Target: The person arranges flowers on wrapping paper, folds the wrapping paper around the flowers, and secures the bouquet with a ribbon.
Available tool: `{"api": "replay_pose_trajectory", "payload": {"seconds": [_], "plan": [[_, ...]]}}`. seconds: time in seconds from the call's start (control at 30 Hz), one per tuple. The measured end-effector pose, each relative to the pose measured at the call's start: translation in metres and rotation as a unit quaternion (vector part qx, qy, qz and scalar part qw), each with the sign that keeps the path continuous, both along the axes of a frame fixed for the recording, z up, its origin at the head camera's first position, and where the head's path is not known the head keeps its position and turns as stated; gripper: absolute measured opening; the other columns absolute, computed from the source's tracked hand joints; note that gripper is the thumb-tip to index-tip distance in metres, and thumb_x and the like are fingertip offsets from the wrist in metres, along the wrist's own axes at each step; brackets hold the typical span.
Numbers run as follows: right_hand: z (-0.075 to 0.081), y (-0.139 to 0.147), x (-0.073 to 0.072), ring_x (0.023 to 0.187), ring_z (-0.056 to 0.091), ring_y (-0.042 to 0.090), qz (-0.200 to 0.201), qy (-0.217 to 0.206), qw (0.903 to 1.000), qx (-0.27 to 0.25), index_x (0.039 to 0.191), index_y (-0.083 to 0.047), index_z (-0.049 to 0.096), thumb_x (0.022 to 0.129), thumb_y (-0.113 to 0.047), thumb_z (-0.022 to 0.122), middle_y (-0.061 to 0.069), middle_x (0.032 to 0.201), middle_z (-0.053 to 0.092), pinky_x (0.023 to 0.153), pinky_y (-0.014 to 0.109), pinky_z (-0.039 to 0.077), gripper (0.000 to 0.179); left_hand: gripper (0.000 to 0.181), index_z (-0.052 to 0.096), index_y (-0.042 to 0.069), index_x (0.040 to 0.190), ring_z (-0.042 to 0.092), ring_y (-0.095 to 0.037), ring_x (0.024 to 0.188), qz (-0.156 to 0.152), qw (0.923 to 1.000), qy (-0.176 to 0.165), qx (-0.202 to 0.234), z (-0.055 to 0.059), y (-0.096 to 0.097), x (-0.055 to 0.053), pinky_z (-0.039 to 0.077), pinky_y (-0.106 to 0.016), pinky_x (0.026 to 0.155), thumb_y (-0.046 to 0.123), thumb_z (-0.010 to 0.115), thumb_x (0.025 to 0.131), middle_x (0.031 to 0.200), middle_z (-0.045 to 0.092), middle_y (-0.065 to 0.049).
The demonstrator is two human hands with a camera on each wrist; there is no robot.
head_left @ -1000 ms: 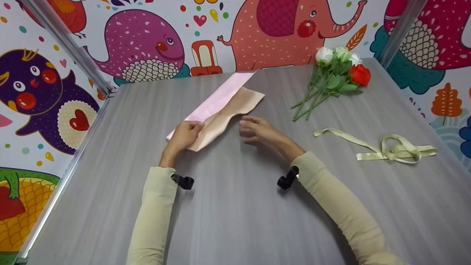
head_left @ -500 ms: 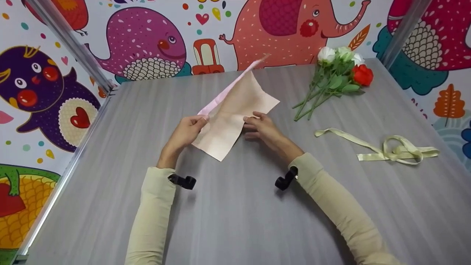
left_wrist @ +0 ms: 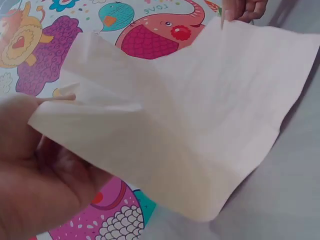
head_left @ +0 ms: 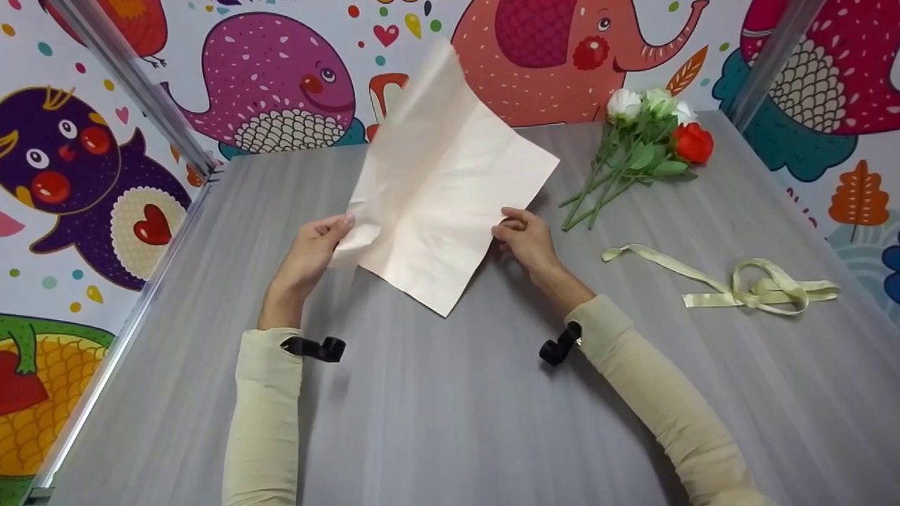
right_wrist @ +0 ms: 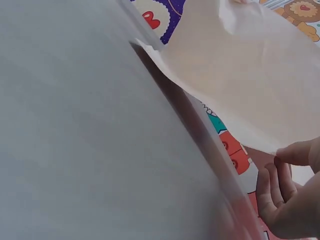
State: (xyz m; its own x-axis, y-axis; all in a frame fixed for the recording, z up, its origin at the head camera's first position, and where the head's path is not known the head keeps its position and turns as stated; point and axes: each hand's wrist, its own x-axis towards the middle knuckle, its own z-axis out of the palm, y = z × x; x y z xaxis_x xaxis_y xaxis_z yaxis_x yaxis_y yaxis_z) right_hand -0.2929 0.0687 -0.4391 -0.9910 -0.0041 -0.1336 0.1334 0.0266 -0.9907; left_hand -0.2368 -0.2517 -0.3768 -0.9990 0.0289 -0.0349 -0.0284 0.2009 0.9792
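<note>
Both hands — left hand [head_left: 309, 246] at nine o'clock, right hand [head_left: 524, 235] at three — pinch the cream paper sheet [head_left: 439, 190] by opposite edges, apparently mid-unfolding — next, flattening it on the table [head_left: 450, 407] calls for even tension.

The sheet [head_left: 450, 204] at centre frame is thin, matt, cream paper, creased and faintly translucent at its upper edge. The table [head_left: 450, 422] below looks like smooth grey wood-grain laminate (a dull sheen). At right, the ribbon [head_left: 738, 284] is glossy pale-green satin; the roses [head_left: 650, 130] at upper right look like cloth and plastic. The sleeves [head_left: 264, 414] are soft matt knit
</note>
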Motion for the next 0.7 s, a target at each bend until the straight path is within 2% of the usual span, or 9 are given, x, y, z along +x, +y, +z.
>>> {"api": "replay_pose_trajectory", "payload": {"seconds": [0.13,0.27,0.4,0.5,0.6,0.7], "plan": [[0.001,0.009,0.0,0.078,0.061,0.01,-0.015,0.002,0.9994,0.031,0.131,-0.002,0.063,0.095,-0.007,0.063,-0.002,0.093,0.062,0.08,0.031,0.055,0.037,0.046,0.055,-0.015,0.133,0.06,0.0,0.065,0.019,0.9998,-0.005,0.006,0.002,-0.005,0.004,0.049,-0.017,0.063,0.022,0.049,0.106,0.071,0.067,0.013],[0.003,0.019,-0.001,0.077,0.062,0.013,-0.018,0.0,0.9982,0.057,0.126,-0.006,0.068,0.096,-0.012,0.061,-0.001,0.096,0.063,0.079,0.031,0.055,0.032,0.045,0.057,-0.016,0.129,0.059,0.0,0.064,0.032,0.9994,-0.004,-0.011,0.003,-0.007,0.008,0.049,-0.017,0.062,0.021,0.05,0.105,0.07,0.065,0.014],[0.007,0.027,-0.002,0.078,0.062,0.017,-0.031,0.007,0.9971,0.07,0.123,-0.008,0.07,0.096,-0.014,0.061,-0.002,0.093,0.063,0.074,0.031,0.054,0.03,0.043,0.061,-0.013,0.126,0.055,0.0,0.067,0.051,0.9974,-0.001,-0.051,0.002,-0.008,0.012,0.046,-0.017,0.063,0.023,0.052,0.105,0.072,0.061,0.014],[0.007,0.033,-0.003,0.078,0.061,0.018,-0.043,0.012,0.9965,0.07,0.122,-0.008,0.071,0.096,-0.014,0.059,-0.004,0.088,0.062,0.071,0.03,0.052,0.029,0.041,0.063,-0.011,0.124,0.052,-0.001,0.071,0.075,0.9926,0.009,-0.096,0.001,-0.009,0.013,0.043,-0.017,0.066,0.024,0.052,0.105,0.076,0.057,0.014],[0.007,0.037,-0.005,0.076,0.058,0.015,-0.056,0.014,0.9963,0.063,0.122,-0.007,0.071,0.097,-0.012,0.058,-0.005,0.085,0.06,0.071,0.029,0.05,0.029,0.038,0.065,-0.009,0.121,0.049,-0.002,0.074,0.094,0.9869,0.019,-0.13,-0.001,-0.01,0.014,0.041,-0.017,0.068,0.022,0.051,0.105,0.078,0.054,0.012],[0.007,0.04,-0.007,0.073,0.056,0.011,-0.068,0.014,0.9958,0.061,0.121,-0.007,0.071,0.096,-0.012,0.058,-0.006,0.083,0.059,0.069,0.027,0.048,0.028,0.037,0.066,-0.009,0.119,0.049,-0.005,0.076,0.098,0.9841,0.022,-0.146,-0.005,-0.012,0.014,0.04,-0.018,0.068,0.021,0.05,0.105,0.079,0.053,0.009]]}}
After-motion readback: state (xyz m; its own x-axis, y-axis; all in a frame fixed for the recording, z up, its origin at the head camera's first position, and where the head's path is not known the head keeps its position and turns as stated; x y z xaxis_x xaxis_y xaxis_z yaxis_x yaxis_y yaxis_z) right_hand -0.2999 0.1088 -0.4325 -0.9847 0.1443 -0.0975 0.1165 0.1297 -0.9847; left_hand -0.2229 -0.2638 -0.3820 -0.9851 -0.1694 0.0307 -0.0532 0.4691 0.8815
